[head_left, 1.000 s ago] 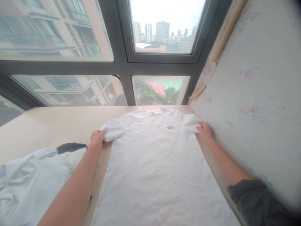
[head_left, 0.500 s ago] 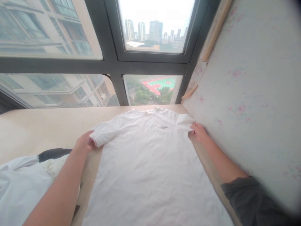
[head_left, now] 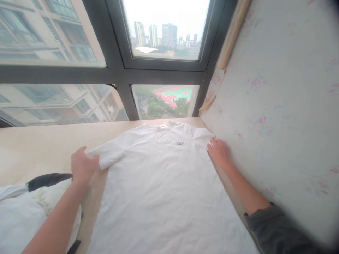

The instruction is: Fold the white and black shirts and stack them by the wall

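1. One white short-sleeved T-shirt (head_left: 159, 183), spread flat, centre to bottom of the frame.
2. One bare left hand (head_left: 84, 165), left of centre: thumb and fingers parted at a sleeve's cuff.
3. One bare right hand (head_left: 219, 151), right of centre: fingertips on the other sleeve; grip cannot be told.
4. Rumpled white-and-cream cloth (head_left: 23, 215), lower left.
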`<state>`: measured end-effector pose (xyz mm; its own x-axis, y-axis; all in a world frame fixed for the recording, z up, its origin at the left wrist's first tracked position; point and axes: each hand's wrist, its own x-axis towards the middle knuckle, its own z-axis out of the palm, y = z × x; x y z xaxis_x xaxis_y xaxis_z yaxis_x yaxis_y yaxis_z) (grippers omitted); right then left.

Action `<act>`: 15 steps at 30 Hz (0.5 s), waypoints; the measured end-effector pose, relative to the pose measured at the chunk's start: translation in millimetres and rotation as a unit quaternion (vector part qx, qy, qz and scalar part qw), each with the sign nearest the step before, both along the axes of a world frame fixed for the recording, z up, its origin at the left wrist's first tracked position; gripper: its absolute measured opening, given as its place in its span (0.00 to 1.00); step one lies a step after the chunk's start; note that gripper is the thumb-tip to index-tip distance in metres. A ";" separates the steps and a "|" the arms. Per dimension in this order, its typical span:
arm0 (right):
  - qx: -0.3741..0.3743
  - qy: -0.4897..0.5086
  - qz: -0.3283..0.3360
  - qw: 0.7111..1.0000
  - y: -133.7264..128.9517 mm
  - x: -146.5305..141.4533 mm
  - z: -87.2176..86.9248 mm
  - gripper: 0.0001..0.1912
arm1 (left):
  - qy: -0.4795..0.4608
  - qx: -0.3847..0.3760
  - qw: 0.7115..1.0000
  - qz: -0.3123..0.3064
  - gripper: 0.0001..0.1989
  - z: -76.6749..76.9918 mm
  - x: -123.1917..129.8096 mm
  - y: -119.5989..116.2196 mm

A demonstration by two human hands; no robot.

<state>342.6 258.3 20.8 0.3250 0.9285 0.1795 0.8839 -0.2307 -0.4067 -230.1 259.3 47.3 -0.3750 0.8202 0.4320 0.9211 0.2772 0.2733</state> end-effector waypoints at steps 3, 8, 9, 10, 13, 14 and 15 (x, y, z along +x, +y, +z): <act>0.039 -0.125 0.117 0.984 -11.0 -21.0 1.4 0.17 | 0.078 -0.017 0.990 -0.118 0.24 -1.1 47.8 -33.9; 0.013 -0.126 0.294 0.947 -13.5 -71.3 -12.6 0.24 | 0.135 -0.151 0.951 -0.232 0.27 -28.2 107.7 -72.0; -0.011 -0.130 0.297 0.946 -12.5 -80.2 -16.3 0.26 | 0.136 -0.172 0.948 -0.230 0.27 -33.1 109.7 -73.3; -0.035 -0.133 0.293 0.946 -11.2 -88.0 -19.6 0.28 | 0.135 -0.186 0.947 -0.226 0.28 -36.8 108.6 -72.7; -0.078 -0.132 0.273 0.950 -6.9 -105.9 -25.9 0.30 | 0.135 -0.207 0.944 -0.220 0.29 -41.3 94.2 -63.9; -0.080 -0.130 0.271 0.950 -5.7 -110.6 -26.8 0.30 | 0.138 -0.207 0.944 -0.218 0.29 -41.5 88.2 -60.2; -0.078 -0.129 0.270 0.951 -4.7 -114.7 -27.3 0.30 | 0.140 -0.207 0.943 -0.217 0.29 -41.5 82.6 -56.9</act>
<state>227.9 253.5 -6.5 -0.2432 0.9694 0.0348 0.9563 0.2456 -0.1587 -147.5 202.4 5.9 0.1169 0.9905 0.0724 0.9924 -0.1137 -0.0468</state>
